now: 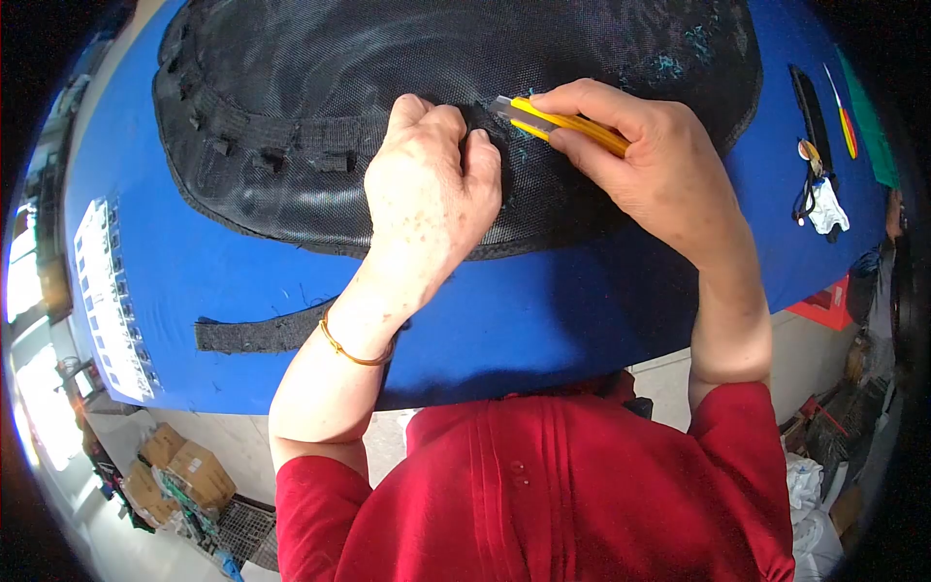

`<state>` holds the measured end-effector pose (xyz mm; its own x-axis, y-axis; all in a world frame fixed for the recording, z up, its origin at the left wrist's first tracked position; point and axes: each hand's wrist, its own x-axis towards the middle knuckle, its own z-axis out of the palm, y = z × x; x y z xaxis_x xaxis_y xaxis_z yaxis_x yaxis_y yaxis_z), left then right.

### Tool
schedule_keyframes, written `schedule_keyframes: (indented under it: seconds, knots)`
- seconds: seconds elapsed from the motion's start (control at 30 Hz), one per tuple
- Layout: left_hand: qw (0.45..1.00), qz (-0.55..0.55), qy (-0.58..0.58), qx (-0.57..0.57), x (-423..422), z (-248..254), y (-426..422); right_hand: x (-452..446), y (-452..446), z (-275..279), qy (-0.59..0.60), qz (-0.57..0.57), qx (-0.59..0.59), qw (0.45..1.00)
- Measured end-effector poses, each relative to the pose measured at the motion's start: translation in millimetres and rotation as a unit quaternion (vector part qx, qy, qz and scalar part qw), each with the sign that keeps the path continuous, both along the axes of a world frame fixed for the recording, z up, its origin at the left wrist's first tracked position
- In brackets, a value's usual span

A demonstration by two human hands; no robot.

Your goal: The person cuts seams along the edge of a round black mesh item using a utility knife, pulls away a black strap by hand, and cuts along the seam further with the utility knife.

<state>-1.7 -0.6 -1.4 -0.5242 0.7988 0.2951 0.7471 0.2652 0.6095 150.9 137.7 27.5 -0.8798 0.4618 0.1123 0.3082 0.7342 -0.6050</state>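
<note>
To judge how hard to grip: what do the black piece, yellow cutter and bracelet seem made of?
Black piece: probably synthetic mesh, slightly shiny; its fine grid catches light.
Yellow cutter: likely smooth plastic, given its even, bright colour; its blade looks like grey metal.
Bracelet: polished gold-coloured metal by its glint; real gold or plated, unclear.

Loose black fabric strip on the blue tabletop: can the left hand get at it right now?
Probably, once the left hand comes off the black mesh piece: the strip lies close by, its left end uncovered. The left forearm crosses over its other end.
</note>
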Motion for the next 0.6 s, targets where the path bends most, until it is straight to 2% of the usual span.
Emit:
schedule_keyframes:
  seconds: [0.07,0.3,0.6]
  knots:
    - [1.000,0.000,-0.003,-0.004,-0.1,-0.6,0.2,-0.2,1.0,-2.1,0.059,0.009,0.012,0.998]
    - [1.000,0.001,-0.003,-0.005,-0.2,-0.5,0.2,1.5,0.5,4.0,0.036,0.002,-0.010,0.999]
    - [1.000,0.005,-0.024,-0.019,0.8,1.5,0.3,1.3,2.5,4.5,0.071,0.001,-0.015,0.997]
